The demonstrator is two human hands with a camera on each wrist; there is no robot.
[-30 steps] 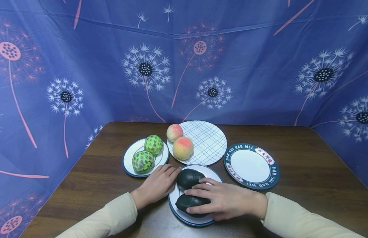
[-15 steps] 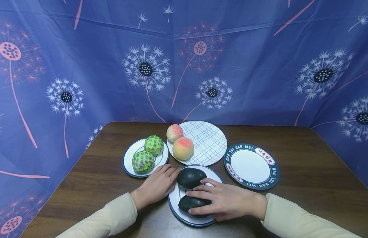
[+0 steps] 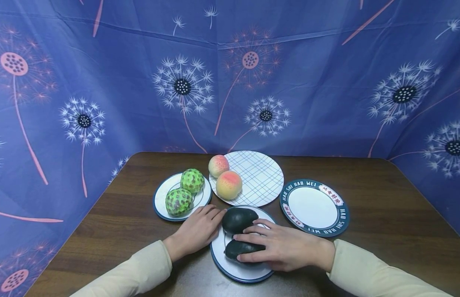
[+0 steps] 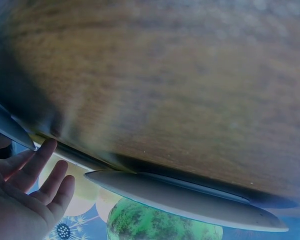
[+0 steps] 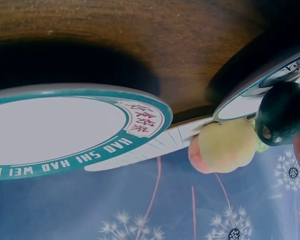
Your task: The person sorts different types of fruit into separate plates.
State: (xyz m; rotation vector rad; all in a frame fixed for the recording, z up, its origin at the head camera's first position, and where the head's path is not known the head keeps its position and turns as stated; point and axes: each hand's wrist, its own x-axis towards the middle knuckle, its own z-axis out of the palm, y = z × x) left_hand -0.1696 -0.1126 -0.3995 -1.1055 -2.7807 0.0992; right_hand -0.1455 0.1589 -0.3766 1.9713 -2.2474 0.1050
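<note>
Two dark green avocado-like fruits lie on a blue-rimmed white plate [image 3: 230,269], a far one [image 3: 237,220] and a near one [image 3: 242,250]. My right hand [image 3: 289,247] comes over them from the right. Its thumb and forefinger grip the near fruit, while other fingertips touch the far one. In the right wrist view one dark fruit [image 5: 282,112] shows beside a fingertip. At the plate's left edge rests my left hand [image 3: 199,231], fingers extended and nearly straight, holding nothing. In the left wrist view those fingers [image 4: 52,182] are slightly bent beside a plate rim.
Left, a small blue-rimmed plate [image 3: 160,202] bears two speckled green fruits [image 3: 179,202]. Behind, two peaches [image 3: 228,185] sit on a checked round plate [image 3: 261,177]. A green-rimmed lettered plate [image 3: 314,208] lies to the right. A dandelion-patterned blue cloth [image 3: 311,62] backs the wooden table [image 3: 386,206].
Under my right hand the near dark fruit has shifted slightly right and away from me. The far fruit has turned a little. My left hand has stayed still.
</note>
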